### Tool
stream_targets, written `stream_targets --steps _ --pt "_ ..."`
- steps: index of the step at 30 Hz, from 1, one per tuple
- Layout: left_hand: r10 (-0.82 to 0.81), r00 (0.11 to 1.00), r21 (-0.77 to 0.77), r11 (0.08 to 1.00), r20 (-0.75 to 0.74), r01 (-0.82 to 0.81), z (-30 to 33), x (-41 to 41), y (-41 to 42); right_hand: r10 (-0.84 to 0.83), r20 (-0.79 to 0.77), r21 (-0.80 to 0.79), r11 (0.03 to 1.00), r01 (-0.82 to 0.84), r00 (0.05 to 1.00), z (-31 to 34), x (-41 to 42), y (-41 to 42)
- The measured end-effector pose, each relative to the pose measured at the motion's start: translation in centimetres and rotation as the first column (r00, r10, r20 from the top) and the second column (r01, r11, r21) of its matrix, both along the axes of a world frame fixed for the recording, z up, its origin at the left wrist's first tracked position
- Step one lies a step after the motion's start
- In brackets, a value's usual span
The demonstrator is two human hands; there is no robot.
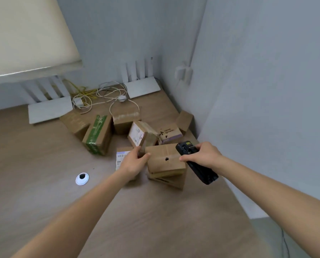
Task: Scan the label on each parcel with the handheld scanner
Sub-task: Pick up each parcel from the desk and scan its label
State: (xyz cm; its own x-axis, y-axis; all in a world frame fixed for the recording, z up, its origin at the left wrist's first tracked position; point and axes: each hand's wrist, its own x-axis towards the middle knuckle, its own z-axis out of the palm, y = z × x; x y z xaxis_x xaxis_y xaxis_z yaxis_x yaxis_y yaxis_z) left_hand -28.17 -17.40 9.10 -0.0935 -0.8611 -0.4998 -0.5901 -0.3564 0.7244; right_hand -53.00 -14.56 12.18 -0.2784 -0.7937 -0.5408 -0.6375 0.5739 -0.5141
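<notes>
Head view, left to right across a brown wooden surface (34, 183) set in a corner of grey walls. At the far left, a white router (49, 110) with upright antennas; a round white cable grommet (82, 178) with a dark opening lies nearer the viewer. Behind the parcels, a tangle of white and yellow cables (99, 95), then a second white router (142, 86) by the corner. Parcels counted: at least seven cardboard boxes, all closed, so contents cannot be told. These are a plain tilted box (74, 123); a box bound in green tape (97, 135); a plain box (124, 121) with pale tape; a tilted box (138, 135) showing a white label; a flat parcel with a printed label (121, 157), partly hidden under the left hand (134, 162); a central brown box (164, 161) resting on something flat beneath it; and a box with purple print (169, 134), with one more brown box (184, 120) behind it near the wall. Left hand: fingers loosely curled, thumb and fingertips touching the left edge of the central brown box. Right hand (202, 155): wrapped round one black handheld scanner (196, 162), held just beside the right edge of that box, with its head toward the box with purple print
</notes>
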Motion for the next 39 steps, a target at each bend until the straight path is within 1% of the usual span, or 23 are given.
stream_targets --steps 4,9,13,15,19,21,24,30,33,36,39 --pt "0.063 0.996 0.122 0.991 -0.058 -0.056 -2.5 -1.2 -1.7 -0.006 0.106 0.020 1.000 0.004 0.994 -2.8 -0.1 -2.4" --pt "0.176 0.978 0.261 0.955 -0.116 -0.141 -3.4 -2.5 -2.6 -0.061 0.214 0.055 0.997 0.050 0.975 -4.4 0.2 -4.2" --pt "0.252 0.955 0.294 0.935 -0.154 -0.200 -3.1 -2.8 -2.4 -0.113 0.272 0.060 0.993 0.100 0.956 -4.2 0.4 -4.3" --pt "0.282 0.944 0.278 0.933 -0.170 -0.229 -2.6 -2.6 -2.2 -0.127 0.308 0.050 0.992 0.117 0.943 -3.5 0.4 -3.9" --pt "0.383 0.895 0.259 0.910 -0.229 -0.323 -1.1 -2.1 -1.4 -0.143 0.376 -0.010 0.987 0.159 0.916 -0.6 0.7 -2.6" --pt "0.393 0.880 0.206 0.915 -0.267 -0.346 0.0 -1.9 -0.5 -0.145 0.397 -0.046 0.983 0.177 0.907 1.1 1.2 -1.5" --pt "0.365 0.877 0.081 0.930 -0.313 -0.358 2.1 -1.1 1.4 -0.131 0.404 -0.109 0.976 0.190 0.906 3.9 2.2 0.8" --pt "0.230 0.877 -0.035 0.962 -0.422 -0.270 7.9 2.3 6.9 -0.080 0.373 -0.218 0.961 0.172 0.924 11.1 4.6 7.5" --pt "0.220 0.847 -0.056 0.958 -0.485 -0.281 10.8 4.2 9.9 -0.062 0.385 -0.254 0.952 0.170 0.921 14.7 6.1 11.3" --pt "0.234 0.795 -0.075 0.941 -0.560 -0.330 14.3 5.7 13.1 -0.041 0.401 -0.309 0.934 0.178 0.915 18.0 7.7 15.3" --pt "0.215 0.761 -0.126 0.923 -0.612 -0.363 17.6 6.8 15.8 -0.010 0.404 -0.364 0.916 0.170 0.915 21.0 9.1 18.5"
